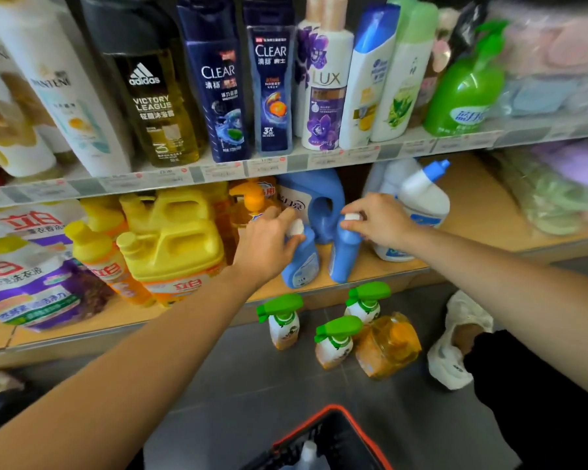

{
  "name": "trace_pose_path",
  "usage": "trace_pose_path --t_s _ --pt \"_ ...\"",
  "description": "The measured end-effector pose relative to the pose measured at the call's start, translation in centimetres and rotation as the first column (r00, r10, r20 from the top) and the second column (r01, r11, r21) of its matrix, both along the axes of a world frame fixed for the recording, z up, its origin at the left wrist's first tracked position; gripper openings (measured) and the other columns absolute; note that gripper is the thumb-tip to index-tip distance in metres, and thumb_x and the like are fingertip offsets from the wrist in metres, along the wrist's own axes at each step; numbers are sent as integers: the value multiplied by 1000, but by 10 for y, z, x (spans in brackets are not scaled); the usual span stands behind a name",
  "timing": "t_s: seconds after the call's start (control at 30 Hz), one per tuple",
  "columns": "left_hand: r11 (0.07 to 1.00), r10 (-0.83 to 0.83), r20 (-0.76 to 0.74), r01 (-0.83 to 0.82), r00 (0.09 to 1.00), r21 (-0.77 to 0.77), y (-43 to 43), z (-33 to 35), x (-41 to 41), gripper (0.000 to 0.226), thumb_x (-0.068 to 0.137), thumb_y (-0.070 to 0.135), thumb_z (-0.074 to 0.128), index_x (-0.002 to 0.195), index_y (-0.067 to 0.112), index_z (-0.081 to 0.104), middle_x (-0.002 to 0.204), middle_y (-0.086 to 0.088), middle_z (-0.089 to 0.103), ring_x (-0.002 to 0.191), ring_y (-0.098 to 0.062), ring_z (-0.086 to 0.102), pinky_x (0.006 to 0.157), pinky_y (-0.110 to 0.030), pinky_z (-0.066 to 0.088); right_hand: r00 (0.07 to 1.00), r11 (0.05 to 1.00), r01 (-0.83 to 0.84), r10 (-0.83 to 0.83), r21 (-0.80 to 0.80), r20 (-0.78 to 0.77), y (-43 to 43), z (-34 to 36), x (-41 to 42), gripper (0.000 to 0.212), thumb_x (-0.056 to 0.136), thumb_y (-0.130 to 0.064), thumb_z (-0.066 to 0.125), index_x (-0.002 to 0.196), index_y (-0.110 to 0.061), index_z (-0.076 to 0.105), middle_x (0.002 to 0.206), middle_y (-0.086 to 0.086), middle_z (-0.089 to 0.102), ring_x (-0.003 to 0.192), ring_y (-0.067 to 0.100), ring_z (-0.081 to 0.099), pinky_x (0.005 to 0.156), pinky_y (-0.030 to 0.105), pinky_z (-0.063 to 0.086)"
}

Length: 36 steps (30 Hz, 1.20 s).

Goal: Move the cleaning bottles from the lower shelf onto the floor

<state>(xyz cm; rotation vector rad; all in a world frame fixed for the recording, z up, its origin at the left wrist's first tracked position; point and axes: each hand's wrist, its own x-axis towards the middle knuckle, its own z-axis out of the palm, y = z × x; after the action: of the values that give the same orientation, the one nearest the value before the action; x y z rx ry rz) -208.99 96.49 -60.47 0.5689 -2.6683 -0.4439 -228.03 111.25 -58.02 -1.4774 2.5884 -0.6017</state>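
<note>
The left hand (269,245) grips the left blue bottle (301,264), the right hand (377,218) the right blue bottle (343,256); both stand upright, the floor (252,385) near and below.

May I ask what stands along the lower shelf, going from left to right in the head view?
Detergent bags, yellow jugs, left blue bottle, right blue bottle, white bottle with blue cap.

Arms outstretched: your left hand (269,240) grips the left bottle (302,266) by its top, your right hand (379,220) pinches the right bottle (342,256) by its cap.
</note>
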Motion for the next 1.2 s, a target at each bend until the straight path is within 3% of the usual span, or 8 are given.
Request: trace_pose_path --t_s 0.2,0.33,0.47,0.57,0.7,0.77,1.0,1.2 --pt "993 -91 143 100 986 -60 -6 -5 -12 58 95 29 62 150 22 45 129 -12 53 107 -37 61 79 -46 54 986 967 -160 146 200 85 3 10 -21 41 88 -7 72 128 -14 67 105 18 58 94 28 59 90 35 44" --pt "993 -46 137 59 990 -99 -7 2 -20 39 98 32 61 133 16 55 122 -12 61 104 -39 63 73 -44 49 995 983 -95 99 157 -18 2 6 -12 19 90 -19 70 103 -6 70 93 16 64 93 34 60 84 47 47" --pt "986 91 111 -74 990 -150 -1 1 -23 43 96 50 60 115 12 55 104 -12 68 92 -37 66 62 -39 42 996 996 84 -83 33 -37 -5 -4 -2 38 87 -41 75 89 -5 65 87 13 67 86 32 60 74 40 44" --pt "973 165 97 -146 982 -179 0 -1 -24 54 90 62 61 108 12 51 99 -12 66 85 -38 66 56 -37 41 998 997 61 -62 -46 -12 -5 -11 0 35 84 -38 78 96 -8 66 93 12 64 87 29 59 75 41 46" --pt "988 -84 55 91 995 -128 -9 -1 -23 52 91 37 68 137 18 56 128 -9 63 104 -36 65 72 -41 52 997 997 -42 46 -67 60 -5 -14 -9 30 83 -23 79 109 -12 69 96 5 61 91 29 60 82 43 48" --pt "989 -126 65 130 990 -68 -16 0 -23 44 93 32 68 133 18 61 117 -10 69 102 -34 65 77 -41 52 994 996 -45 52 -76 94 -6 -15 -14 32 84 -17 78 114 -12 70 99 6 65 92 28 61 85 45 49" --pt "989 57 -78 -67 995 -135 -1 -11 -33 37 91 42 71 112 12 68 95 -15 70 82 -36 66 60 -32 35 984 987 9 19 -158 178 -7 -25 -21 43 85 -13 78 126 -15 67 104 -4 67 96 13 57 91 34 48" --pt "987 38 -85 -50 996 -153 1 -15 -30 33 90 31 71 113 7 68 95 -19 68 81 -40 65 60 -35 40 975 979 -9 54 -203 217 -1 -29 -20 38 91 -7 70 128 -14 66 103 -6 62 98 11 54 85 22 38"
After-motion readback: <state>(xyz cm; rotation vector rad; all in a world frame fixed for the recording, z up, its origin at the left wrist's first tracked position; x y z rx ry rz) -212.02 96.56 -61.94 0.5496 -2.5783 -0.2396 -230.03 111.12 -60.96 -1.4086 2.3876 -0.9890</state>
